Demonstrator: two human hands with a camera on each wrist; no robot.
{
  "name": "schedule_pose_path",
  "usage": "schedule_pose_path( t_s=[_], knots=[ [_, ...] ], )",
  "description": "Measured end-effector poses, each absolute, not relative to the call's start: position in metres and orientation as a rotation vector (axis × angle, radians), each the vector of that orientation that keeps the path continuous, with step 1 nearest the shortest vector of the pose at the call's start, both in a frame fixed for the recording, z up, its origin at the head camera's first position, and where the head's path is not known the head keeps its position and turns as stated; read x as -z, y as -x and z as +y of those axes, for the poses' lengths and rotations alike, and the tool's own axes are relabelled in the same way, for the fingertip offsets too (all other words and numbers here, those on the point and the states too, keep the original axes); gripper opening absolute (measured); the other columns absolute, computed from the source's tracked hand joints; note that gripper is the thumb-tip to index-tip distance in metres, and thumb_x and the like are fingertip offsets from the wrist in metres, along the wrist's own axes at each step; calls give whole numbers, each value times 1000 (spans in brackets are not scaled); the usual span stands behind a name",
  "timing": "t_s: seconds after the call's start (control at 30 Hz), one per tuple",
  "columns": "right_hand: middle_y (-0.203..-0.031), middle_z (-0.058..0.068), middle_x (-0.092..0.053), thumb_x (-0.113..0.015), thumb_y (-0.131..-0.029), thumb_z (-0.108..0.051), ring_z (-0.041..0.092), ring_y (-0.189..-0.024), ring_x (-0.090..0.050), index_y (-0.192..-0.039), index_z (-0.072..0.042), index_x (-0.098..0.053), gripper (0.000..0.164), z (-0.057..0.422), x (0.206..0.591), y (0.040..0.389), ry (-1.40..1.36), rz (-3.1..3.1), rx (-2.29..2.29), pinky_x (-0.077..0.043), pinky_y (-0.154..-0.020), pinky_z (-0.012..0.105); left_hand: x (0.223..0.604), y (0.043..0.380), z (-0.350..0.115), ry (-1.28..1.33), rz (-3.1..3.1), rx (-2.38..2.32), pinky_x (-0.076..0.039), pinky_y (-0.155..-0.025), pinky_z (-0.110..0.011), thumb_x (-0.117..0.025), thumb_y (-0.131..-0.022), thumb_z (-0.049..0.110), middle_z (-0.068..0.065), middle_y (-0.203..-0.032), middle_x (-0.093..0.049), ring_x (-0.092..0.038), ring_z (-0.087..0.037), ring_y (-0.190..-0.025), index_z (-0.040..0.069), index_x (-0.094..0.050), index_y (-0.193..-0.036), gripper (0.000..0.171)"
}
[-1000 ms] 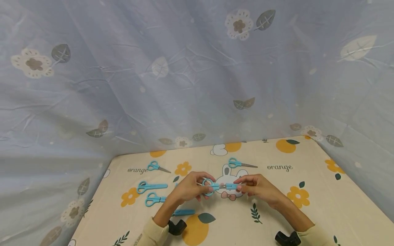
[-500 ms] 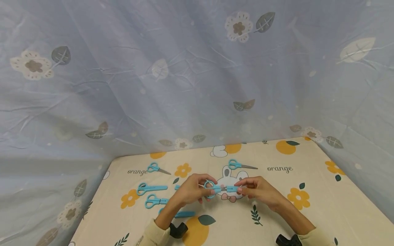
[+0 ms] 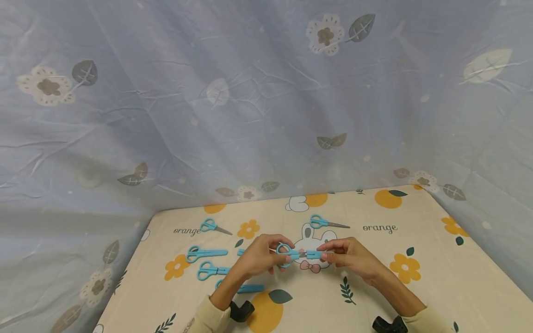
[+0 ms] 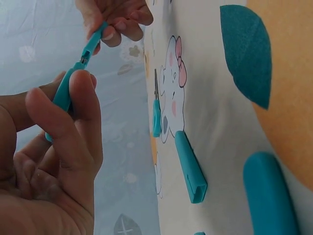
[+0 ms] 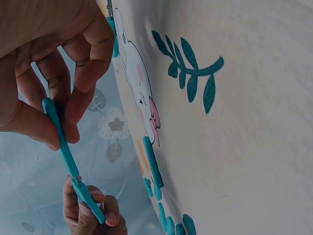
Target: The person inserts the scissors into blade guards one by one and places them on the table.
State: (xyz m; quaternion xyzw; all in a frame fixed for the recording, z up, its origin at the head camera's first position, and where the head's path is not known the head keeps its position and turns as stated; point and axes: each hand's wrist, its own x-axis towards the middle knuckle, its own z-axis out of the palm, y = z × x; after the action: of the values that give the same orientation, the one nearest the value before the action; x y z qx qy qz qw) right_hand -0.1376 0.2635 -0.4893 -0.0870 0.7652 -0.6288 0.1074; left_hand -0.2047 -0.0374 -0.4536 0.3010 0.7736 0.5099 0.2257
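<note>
Above the table, my left hand [image 3: 260, 256] pinches a pair of light-blue scissors [image 3: 294, 255] by the handle. My right hand [image 3: 350, 259] pinches a blue blade cover [image 3: 313, 255] between thumb and fingers. The cover sits over the blade tips, and a short strip of metal shows between it and the handle. Both wrist views have the scissors [image 4: 62, 95] and cover [image 5: 63, 142] in line, off the cloth. Another blade cover [image 4: 190, 169] lies loose on the table in the left wrist view; the left hand mostly hides it in the head view.
Two bare-bladed scissors lie toward the back: one pair [image 3: 210, 225] at left, another [image 3: 318, 221] behind the hands. Covered scissors [image 3: 212, 253] lie at left, with more scissors [image 3: 208, 270] and a blue cover [image 3: 251, 288] partly behind the left forearm. A patterned cloth [image 3: 366, 305] spreads underneath.
The left hand has shifted slightly right with the scissors, and the bare metal strip between handle and cover looks a little shorter. The right hand has barely moved.
</note>
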Motion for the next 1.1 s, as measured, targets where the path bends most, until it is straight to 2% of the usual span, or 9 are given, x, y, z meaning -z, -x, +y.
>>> schedule_pose_path(
  t_s=[0.1,0.23,0.3,0.5,0.77,0.87,0.97,1.1],
  knots=[
    [-95,7,-79,-77,-102,-23,17,-82,-66,-127,4,-75,37,263,489,138,233,2265,1833,-52,-63,24,452,205,-37,-800,2094,-1417,-56,-49,-34,-79,-97,7,-7,-89,-75,-78,-40,-74,9,-75,-122,25],
    [-99,12,-79,-78,-101,-25,19,-82,-67,-127,2,-75,37,261,488,138,220,2265,1829,-52,-60,25,452,206,-37,-747,2056,-1435,-53,-48,-27,-78,-97,6,-2,-86,-74,-77,-22,-68,10,-75,-122,25],
    [-98,13,-79,-78,-101,-25,18,-82,-67,-126,2,-75,37,261,488,138,223,2263,1831,-52,-60,25,452,206,-37,-738,2053,-1443,-52,-48,-26,-78,-97,6,-2,-85,-73,-76,-19,-67,10,-75,-122,25],
    [-93,8,-78,-76,-102,-23,14,-78,-63,-126,3,-75,35,260,489,138,246,2249,1831,-53,-60,25,453,204,-36,-792,2109,-1431,-54,-46,-31,-79,-97,5,-9,-87,-75,-77,-28,-68,3,-74,-123,27],
    [-96,4,-79,-76,-102,-22,16,-74,-62,-124,1,-77,33,259,490,140,270,2283,1815,-56,-59,27,453,205,-33,-868,2188,-1371,-60,-50,-47,-79,-97,6,-7,-83,-73,-76,-45,-74,8,-75,-121,25],
    [-98,4,-79,-77,-101,-22,16,-76,-65,-124,1,-77,32,258,490,140,266,2281,1813,-55,-58,27,453,204,-33,-849,2184,-1369,-60,-49,-44,-80,-96,7,-7,-81,-73,-76,-47,-75,9,-76,-121,25],
    [-99,6,-79,-77,-101,-21,16,-77,-66,-124,2,-76,33,257,489,140,277,2277,1820,-54,-57,27,453,204,-33,-811,2164,-1386,-56,-47,-35,-80,-96,6,-7,-80,-73,-76,-45,-74,11,-77,-119,24],
    [-100,7,-79,-76,-101,-19,15,-77,-67,-124,4,-75,33,256,489,139,293,2279,1828,-55,-58,27,454,204,-33,-759,2142,-1399,-51,-46,-28,-80,-96,6,-5,-80,-75,-77,-37,-71,7,-76,-121,26]
  ],
)
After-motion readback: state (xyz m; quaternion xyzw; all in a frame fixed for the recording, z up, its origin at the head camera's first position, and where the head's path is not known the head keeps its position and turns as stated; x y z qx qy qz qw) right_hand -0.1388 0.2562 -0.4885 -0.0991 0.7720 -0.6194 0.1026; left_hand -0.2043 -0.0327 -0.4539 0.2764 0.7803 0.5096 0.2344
